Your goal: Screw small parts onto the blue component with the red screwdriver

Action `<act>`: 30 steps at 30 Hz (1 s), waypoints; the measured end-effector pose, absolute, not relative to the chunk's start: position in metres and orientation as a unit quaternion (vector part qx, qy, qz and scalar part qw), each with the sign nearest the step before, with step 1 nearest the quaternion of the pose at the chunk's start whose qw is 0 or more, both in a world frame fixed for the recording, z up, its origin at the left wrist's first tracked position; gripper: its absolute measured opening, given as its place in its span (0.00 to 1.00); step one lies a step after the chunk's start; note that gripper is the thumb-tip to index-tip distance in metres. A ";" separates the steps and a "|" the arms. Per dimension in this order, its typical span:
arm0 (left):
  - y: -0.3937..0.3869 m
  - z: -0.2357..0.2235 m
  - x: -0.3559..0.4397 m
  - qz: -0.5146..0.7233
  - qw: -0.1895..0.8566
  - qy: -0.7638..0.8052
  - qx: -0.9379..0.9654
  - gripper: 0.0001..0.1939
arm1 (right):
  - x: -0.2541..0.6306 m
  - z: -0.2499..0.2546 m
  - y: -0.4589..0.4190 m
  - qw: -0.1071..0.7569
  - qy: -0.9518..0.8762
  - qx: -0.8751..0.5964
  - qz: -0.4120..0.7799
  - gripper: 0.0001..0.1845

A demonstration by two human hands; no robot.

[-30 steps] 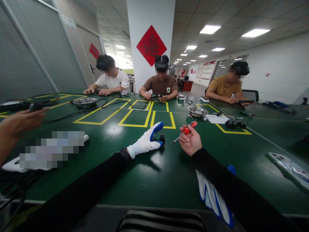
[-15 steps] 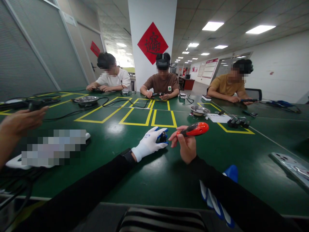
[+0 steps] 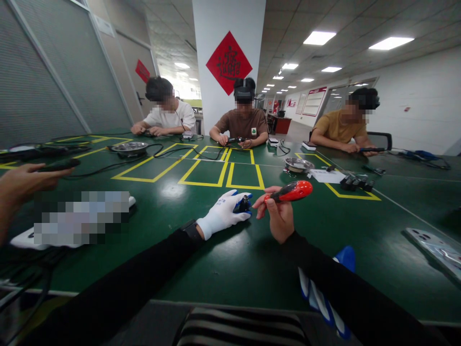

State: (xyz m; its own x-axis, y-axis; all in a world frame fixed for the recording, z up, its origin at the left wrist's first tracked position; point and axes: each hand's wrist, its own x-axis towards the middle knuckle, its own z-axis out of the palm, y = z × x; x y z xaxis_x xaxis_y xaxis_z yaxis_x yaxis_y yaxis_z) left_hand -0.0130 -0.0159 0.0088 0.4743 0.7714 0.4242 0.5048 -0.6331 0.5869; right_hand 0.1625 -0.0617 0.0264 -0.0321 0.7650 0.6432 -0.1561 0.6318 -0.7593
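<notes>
My left hand (image 3: 225, 212), in a white work glove with blue fingertips, is closed around a small black part (image 3: 245, 203) on the green table (image 3: 216, 269). What kind of part it is I cannot make out. My bare right hand (image 3: 278, 214) grips a screwdriver (image 3: 293, 191) with a red and black handle. The handle's thick end points right and slightly up; the tip toward the left glove is hidden or too small to see. A second white and blue glove (image 3: 324, 298) lies under my right forearm.
A phone (image 3: 435, 252) lies at the right. Metal bowls (image 3: 298, 166) (image 3: 129, 148), black parts (image 3: 356, 182) and a white paper (image 3: 327, 176) stand farther back. Another person's hand (image 3: 30, 182) holds a dark object at the left, above a white power strip-like shape (image 3: 25, 240). Three people sit opposite.
The dark object in the other person's hand at the left has turned to lie flatter. My hands, the black part and the screwdriver have hardly moved.
</notes>
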 end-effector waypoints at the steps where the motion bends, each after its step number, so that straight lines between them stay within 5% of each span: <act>1: -0.017 0.009 -0.013 0.331 0.177 0.382 0.844 0.28 | 0.163 0.027 -0.062 0.653 -0.624 -0.243 0.354 0.09; 30: -0.020 0.016 -0.009 0.322 0.181 0.389 0.844 0.18 | 0.162 0.030 -0.062 0.660 -0.609 -0.239 0.370 0.11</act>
State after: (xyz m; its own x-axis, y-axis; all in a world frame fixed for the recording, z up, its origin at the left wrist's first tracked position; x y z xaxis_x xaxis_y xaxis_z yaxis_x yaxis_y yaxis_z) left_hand -0.0089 -0.0201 0.0160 0.4899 0.7729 0.4033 0.5396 -0.6322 0.5560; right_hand 0.1625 -0.0618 0.0300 -0.0145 0.7789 0.6270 -0.1983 0.6124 -0.7653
